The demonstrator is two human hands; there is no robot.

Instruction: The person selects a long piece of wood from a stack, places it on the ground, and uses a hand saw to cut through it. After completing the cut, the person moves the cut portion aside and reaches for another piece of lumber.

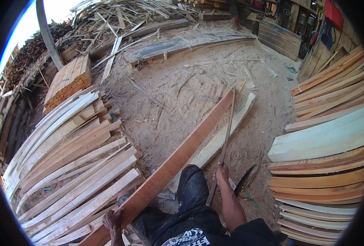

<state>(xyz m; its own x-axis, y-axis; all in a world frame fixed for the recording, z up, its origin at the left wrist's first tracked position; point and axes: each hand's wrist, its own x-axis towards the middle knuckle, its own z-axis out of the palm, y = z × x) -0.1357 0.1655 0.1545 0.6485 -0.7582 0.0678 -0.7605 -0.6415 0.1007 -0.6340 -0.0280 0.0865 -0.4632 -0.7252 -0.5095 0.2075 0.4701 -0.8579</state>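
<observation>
A long reddish-brown plank [178, 153] runs slantwise from the lower left up to the middle, beside my knee. My left hand [113, 221] is closed around the edge of its near end. My right hand [221, 174] grips a thin, dark wooden strip [226, 143], whose far tip meets or overlaps the plank's far end. Under these two lies a pale, rough-edged board [221, 141] on the sawdust. Just right of my right forearm is a dark, blade-like piece [244, 180]; I cannot make out its kind.
Stacked pale boards [75, 172] fill the left side, with a bundle of squared timber [69, 80] behind. More planks [321, 164] are piled on the right. A low wooden platform [186, 43] and a scrap heap [124, 18] stand at the back. Another person's foot [236, 23] shows there.
</observation>
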